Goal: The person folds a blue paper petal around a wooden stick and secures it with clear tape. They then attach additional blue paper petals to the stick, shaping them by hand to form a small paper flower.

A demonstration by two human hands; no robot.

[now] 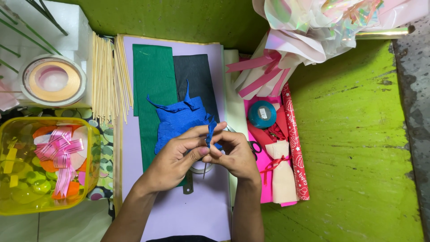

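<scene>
Both hands pinched shut on blue crepe [179, 121], L hand [172, 163] & R hand [235, 154] twisting strip, scissors [256, 148] at 3 o'clock; next needs tighter twist, imo.

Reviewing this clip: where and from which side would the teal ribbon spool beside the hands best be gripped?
The teal ribbon spool lies flat, its round face up, on the pink sheet. Probably best gripped across its curved rim from directly above, fingers on opposite sides. The right hand is nearest; red paper crowds its lower right side, so its upper and left edges look freer.
</scene>
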